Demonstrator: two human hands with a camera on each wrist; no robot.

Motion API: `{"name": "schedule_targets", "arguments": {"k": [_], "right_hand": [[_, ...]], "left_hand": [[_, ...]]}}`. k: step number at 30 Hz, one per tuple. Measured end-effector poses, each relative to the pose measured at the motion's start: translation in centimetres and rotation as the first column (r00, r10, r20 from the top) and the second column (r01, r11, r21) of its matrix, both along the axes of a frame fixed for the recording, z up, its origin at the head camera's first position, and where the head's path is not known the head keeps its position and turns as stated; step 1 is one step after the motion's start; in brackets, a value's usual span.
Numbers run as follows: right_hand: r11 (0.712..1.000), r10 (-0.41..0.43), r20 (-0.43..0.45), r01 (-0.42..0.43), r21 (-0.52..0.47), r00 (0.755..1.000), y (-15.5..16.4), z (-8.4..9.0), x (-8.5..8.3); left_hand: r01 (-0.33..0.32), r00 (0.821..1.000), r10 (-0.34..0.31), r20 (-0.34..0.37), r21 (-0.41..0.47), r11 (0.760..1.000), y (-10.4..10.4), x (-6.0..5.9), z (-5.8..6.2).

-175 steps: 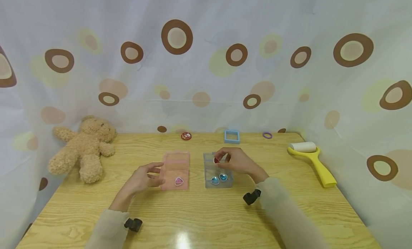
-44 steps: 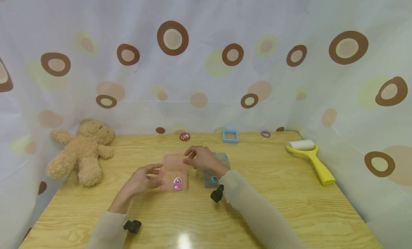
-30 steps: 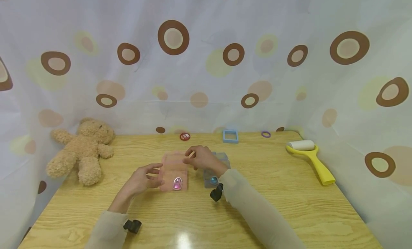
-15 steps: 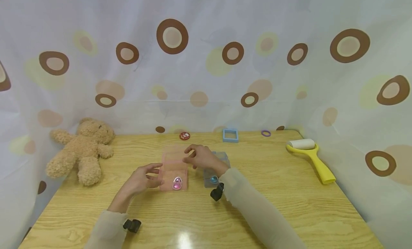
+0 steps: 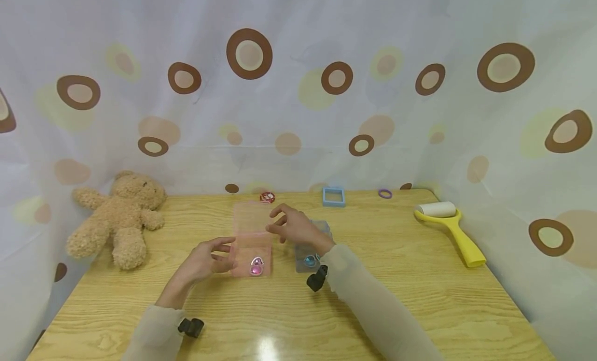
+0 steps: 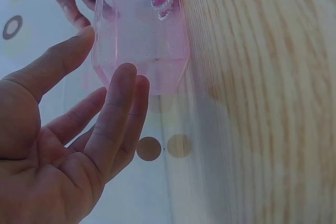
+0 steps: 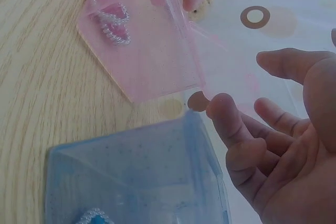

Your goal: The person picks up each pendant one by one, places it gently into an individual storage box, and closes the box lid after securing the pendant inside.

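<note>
A translucent pink box [image 5: 240,270] sits on the table with two pink heart gems [image 5: 256,266] in it, each rimmed with white beads. Its raised lid [image 5: 251,216] stands behind it. My left hand [image 5: 205,262] is at the box's left side, thumb and fingers apart, fingertips right at its edge. By the lid's right edge is my right hand [image 5: 296,227], its index fingertip close to the lid and its thumb spread away. Below the right wrist lies a translucent blue box [image 5: 303,269], partly hidden, with a blue gem [image 5: 310,261] showing.
A teddy bear [image 5: 118,216] lies at the left. Along the back edge are a red round badge [image 5: 267,197], a light blue square frame [image 5: 333,197] and a purple ring [image 5: 384,193]. At the right lies a yellow-handled lint roller [image 5: 459,236].
Over the last second the pink lid has swung up. Since the earliest frame, my right hand has moved left and let go of a red gem; a second gem is in the pink box.
</note>
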State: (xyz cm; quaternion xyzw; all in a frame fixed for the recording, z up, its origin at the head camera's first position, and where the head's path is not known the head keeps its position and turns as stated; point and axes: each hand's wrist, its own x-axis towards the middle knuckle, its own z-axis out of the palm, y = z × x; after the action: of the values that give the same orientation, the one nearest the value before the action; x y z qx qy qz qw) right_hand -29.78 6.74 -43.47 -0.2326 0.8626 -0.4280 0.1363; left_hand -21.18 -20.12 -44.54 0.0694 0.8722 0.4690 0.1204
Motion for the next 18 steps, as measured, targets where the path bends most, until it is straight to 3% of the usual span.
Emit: {"name": "schedule_targets", "arguments": {"k": [10, 18], "right_hand": [[0.999, -0.027, 0.037, 0.028, -0.023, 0.999, 0.00, 0.51, 0.29], [1.000, -0.015, 0.015, 0.015, 0.000, 1.000, -0.09, 0.60, 0.13]], "left_hand": [[-0.003, 1.000, 0.003, 0.003, -0.010, 1.000, -0.03, 0.09, 0.08], [0.003, 1.000, -0.004, -0.015, -0.036, 0.999, 0.02, 0.07, 0.11]]}}
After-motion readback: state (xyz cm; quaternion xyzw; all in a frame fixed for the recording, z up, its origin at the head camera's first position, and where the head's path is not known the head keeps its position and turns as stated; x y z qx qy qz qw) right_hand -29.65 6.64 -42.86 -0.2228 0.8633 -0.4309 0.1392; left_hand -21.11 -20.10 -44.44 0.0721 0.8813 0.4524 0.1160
